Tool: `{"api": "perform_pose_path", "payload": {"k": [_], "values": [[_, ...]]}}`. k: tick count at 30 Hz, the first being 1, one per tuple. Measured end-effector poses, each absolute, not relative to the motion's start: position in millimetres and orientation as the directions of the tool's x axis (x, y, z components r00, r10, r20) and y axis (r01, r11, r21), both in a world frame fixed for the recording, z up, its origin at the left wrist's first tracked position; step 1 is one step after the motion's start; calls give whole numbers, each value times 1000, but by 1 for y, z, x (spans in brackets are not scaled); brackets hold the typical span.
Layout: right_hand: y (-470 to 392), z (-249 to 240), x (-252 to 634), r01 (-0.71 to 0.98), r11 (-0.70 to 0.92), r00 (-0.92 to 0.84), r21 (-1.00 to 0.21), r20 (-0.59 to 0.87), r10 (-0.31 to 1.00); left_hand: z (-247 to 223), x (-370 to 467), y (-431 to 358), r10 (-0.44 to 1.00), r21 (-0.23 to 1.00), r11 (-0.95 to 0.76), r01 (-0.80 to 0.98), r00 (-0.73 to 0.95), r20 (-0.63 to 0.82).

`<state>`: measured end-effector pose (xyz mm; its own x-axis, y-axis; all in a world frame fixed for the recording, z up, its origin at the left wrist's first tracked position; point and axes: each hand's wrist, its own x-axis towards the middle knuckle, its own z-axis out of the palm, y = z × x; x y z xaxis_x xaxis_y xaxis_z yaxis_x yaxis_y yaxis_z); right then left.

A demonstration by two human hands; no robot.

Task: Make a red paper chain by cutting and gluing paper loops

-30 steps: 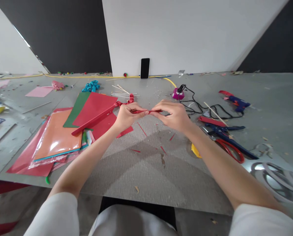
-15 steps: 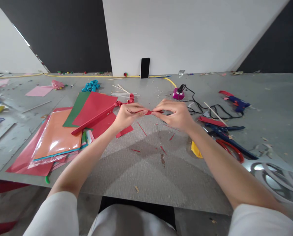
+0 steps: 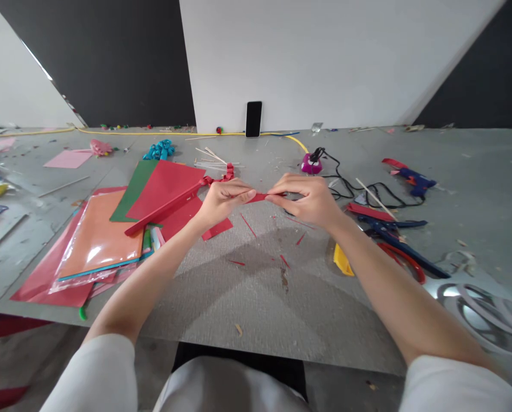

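Along the desk's (image 3: 256,309) front edge: orange pack (image 3: 105,229) at left, on red sheets (image 3: 52,294), probably parked there to keep the middle free. Further in, thin red offcuts (image 3: 285,261) lie loose on the desk, nearer the front edge than the hands. Red-handled scissors (image 3: 413,260) and blue-handled pliers (image 3: 393,234) sit right, likely for easy reach. Red strip (image 3: 259,197) is mid-desk, between the hands: left hand (image 3: 225,201) pinches its left part, right hand (image 3: 307,197) its right, both thumb-to-finger. Grips closed on it; looks meant to keep it straight. Can't tell if it's folded. Beyond the tools: blue glue gun (image 3: 417,178), black cable (image 3: 380,191) trailing toward purple block (image 3: 311,164), presumably for power. Back edge: phone (image 3: 253,119) propped upright against white panel (image 3: 346,63).
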<state>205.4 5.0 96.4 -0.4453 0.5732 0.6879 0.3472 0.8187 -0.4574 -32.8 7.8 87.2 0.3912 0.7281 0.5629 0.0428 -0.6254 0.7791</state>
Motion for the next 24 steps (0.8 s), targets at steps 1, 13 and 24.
{"api": "perform_pose_path", "payload": {"k": [1, 13, 24], "values": [[5, 96, 206, 347, 819, -443, -457, 690, 572, 87, -33, 8, 722, 773, -633, 51, 398, 565], [7, 94, 211, 379, 811, -417, -446, 700, 580, 76, -38, 18, 784, 806, -592, 16, 243, 571], [7, 100, 215, 438, 787, -377, -434, 706, 599, 77, -45, 28, 909, 900, -411, -149, 3, 416]]}}
